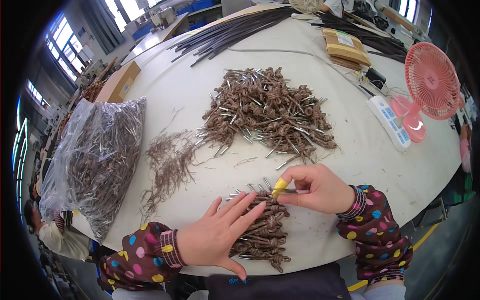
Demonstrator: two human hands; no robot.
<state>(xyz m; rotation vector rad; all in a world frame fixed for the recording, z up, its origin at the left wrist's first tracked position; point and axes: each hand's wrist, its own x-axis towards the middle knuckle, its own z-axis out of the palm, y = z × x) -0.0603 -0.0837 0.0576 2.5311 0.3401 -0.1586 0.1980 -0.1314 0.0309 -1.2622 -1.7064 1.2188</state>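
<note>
My left hand [220, 234] lies flat, fingers spread, over a neat row of knotted brown cords [270, 225] with silver metal tips. At the far end of that row, my right hand [315, 189] pinches a thin dark piece [286, 191] between thumb and forefinger; its kind is too small to make out. Yellow tape wraps the right forefinger. Beyond both hands rises a big loose pile of the same knotted cords [270, 112], metal tips pointing every way. A tangle of loose brown threads [170, 162] is spread left of the pile.
A clear plastic bag [100, 160] full of cords stands at the left, with a cardboard box [119, 82] behind it. A pink fan [431, 82] and white power strip [389, 122] are at the right. Dark strips [235, 32] and brown packets [345, 47] lie far back.
</note>
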